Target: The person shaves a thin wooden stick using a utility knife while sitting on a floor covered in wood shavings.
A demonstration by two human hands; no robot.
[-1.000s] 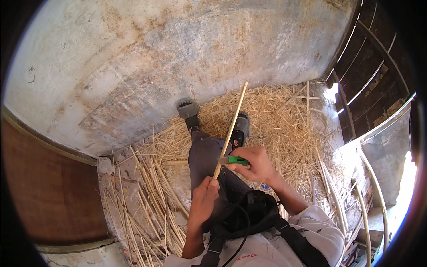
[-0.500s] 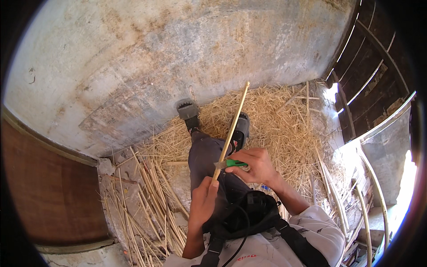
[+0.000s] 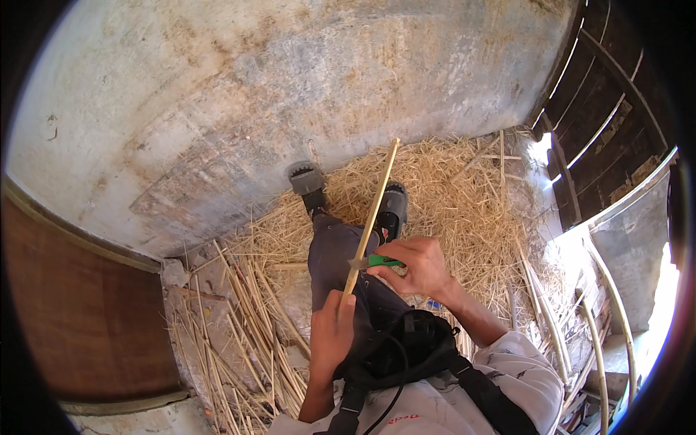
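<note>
A long pale strip, which looks like split bamboo [image 3: 380,190], slants up and away over my legs. Its near end sits in my left hand [image 3: 333,330], whose fingers are closed round it. My right hand [image 3: 419,264] grips the green handle of a knife [image 3: 382,261], which looks like a utility knife. The knife's short blade crosses the strip a little above my left hand and touches it.
Shavings [image 3: 464,196] cover the floor round my shoes [image 3: 307,176]. Several long strips [image 3: 243,326] lie in a pile at the left. A stained wall [image 3: 290,87] rises ahead, a brown panel [image 3: 80,304] stands at the left, and bent poles [image 3: 596,348] lean at the right.
The strip's far end has swung slightly left and lower. My right hand and the knife have shifted slightly up and left along the strip; my left hand is nearly still.
</note>
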